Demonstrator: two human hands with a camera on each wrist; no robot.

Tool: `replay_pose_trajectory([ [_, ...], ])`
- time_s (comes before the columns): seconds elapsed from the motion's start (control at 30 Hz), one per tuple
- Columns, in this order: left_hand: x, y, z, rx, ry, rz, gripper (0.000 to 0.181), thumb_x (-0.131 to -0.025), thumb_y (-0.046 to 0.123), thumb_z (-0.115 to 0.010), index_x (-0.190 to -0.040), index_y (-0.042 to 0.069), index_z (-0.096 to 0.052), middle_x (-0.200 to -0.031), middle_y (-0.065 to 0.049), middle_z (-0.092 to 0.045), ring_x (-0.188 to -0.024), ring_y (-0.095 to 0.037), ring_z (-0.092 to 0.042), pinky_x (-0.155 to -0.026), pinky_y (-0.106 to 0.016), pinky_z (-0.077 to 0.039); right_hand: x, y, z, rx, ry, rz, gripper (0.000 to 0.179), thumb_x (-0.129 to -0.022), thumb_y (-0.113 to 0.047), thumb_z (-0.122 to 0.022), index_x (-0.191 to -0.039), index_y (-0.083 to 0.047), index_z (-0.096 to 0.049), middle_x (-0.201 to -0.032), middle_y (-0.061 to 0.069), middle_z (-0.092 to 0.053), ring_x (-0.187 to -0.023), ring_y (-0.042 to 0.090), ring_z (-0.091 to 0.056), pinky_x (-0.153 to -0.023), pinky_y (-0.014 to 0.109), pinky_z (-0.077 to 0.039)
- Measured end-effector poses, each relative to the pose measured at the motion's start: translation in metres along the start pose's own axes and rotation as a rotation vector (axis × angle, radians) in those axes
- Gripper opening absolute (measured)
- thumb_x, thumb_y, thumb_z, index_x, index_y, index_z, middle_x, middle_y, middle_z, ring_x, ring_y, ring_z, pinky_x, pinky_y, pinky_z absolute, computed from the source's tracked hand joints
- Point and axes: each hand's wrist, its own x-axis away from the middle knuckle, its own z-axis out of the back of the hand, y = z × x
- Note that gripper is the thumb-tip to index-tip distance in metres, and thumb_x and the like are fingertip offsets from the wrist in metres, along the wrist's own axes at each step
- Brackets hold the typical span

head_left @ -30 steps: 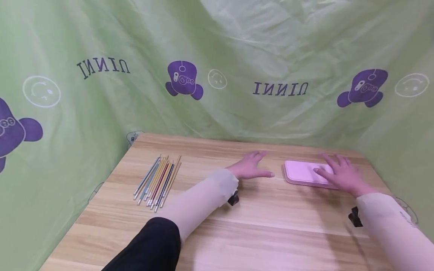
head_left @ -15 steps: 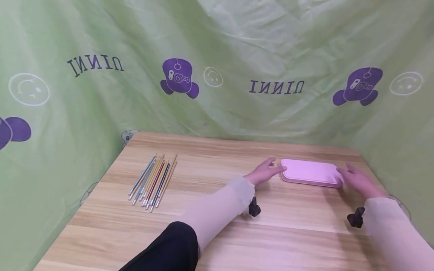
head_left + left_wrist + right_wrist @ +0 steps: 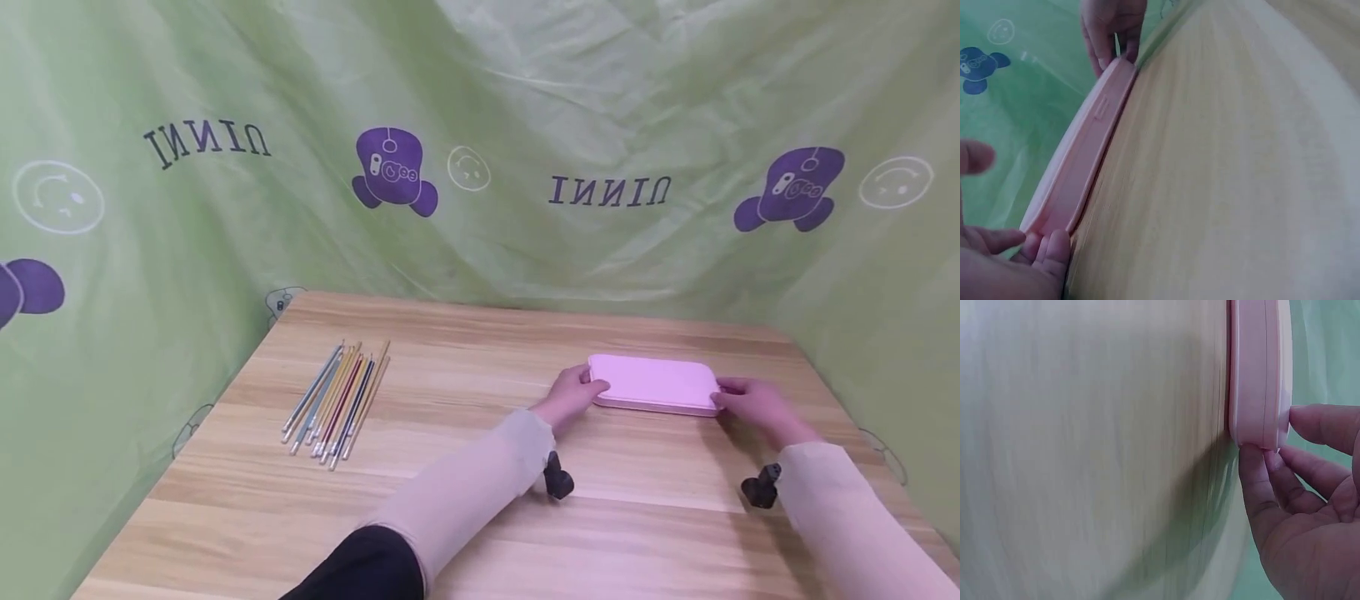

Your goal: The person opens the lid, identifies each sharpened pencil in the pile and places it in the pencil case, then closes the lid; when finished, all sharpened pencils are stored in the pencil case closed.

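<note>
Left grip (image 3: 567,396) and right grip (image 3: 759,409) hold the pink case (image 3: 654,382) between them, one at each end, in the head view. Well to the left of the left grip, overlapping pencils (image 3: 337,404) lie on the wood-patterned surface (image 3: 240,517); beyond both grips hangs a green printed curtain (image 3: 502,242). From the left wrist, the closed, round-cornered case runs from the left grip to the right, a small raised rectangle (image 3: 1102,107) on its side. From the right wrist, the right grip's thumb (image 3: 1322,427) touches its top while fingertips (image 3: 1252,464) meet its end.

Green backdrop (image 3: 495,242): purple figures (image 3: 393,179), smiley faces (image 3: 896,182), mirrored lettering (image 3: 609,191). Wood-grain table (image 3: 465,358), pale sheen.
</note>
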Motion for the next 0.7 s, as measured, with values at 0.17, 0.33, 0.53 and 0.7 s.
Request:
replay_pose_trajectory([
  [0.17, 0.014, -0.013, 0.022, -0.065, 0.023, -0.052, 0.038, -0.089, 0.000, -0.069, -0.126, -0.005, -0.064, -0.096, -0.004, -0.068, -0.083, -0.011, -0.059, -0.082, -0.026, -0.053, -0.002, -0.017, -0.018, -0.083, -0.052, 0.001, 0.064, -0.105, -0.013, -0.056, -0.147, 0.024, -0.026, -0.146, 0.048, -0.032, -0.134, 0.060, -0.037, -0.111, 0.068, -0.032],
  [0.33, 0.027, -0.020, 0.054, -0.130, 0.047, -0.022, 0.060, -0.086, 0.007, -0.073, -0.142, -0.007, -0.054, -0.129, -0.017, -0.062, -0.114, -0.024, -0.058, -0.106, -0.038, -0.048, -0.005, -0.038, -0.039, -0.121, -0.093, 0.017, 0.069, -0.104, -0.016, -0.060, -0.151, 0.020, -0.024, -0.143, 0.044, -0.042, -0.116, 0.039, -0.060, -0.103, 0.051, -0.049],
  [0.53, 0.049, -0.029, 0.093, -0.169, 0.068, 0.021, 0.073, -0.085, 0.011, -0.077, -0.148, -0.009, -0.046, -0.138, -0.023, -0.054, -0.127, -0.035, -0.053, -0.113, -0.046, -0.042, -0.005, -0.065, -0.068, -0.146, -0.121, 0.044, 0.075, -0.101, -0.016, -0.066, -0.154, 0.017, -0.023, -0.132, 0.040, -0.052, -0.105, 0.028, -0.065, -0.093, 0.040, -0.055],
  [0.7, 0.068, -0.030, 0.119, -0.202, 0.083, 0.040, 0.074, -0.087, 0.013, -0.076, -0.148, -0.012, -0.042, -0.135, -0.024, -0.056, -0.122, -0.035, -0.056, -0.110, -0.046, -0.045, -0.004, -0.085, -0.087, -0.139, -0.125, 0.082, 0.075, -0.099, -0.014, -0.068, -0.154, 0.014, -0.025, -0.123, 0.036, -0.054, -0.103, 0.034, -0.062, -0.089, 0.043, -0.055],
])
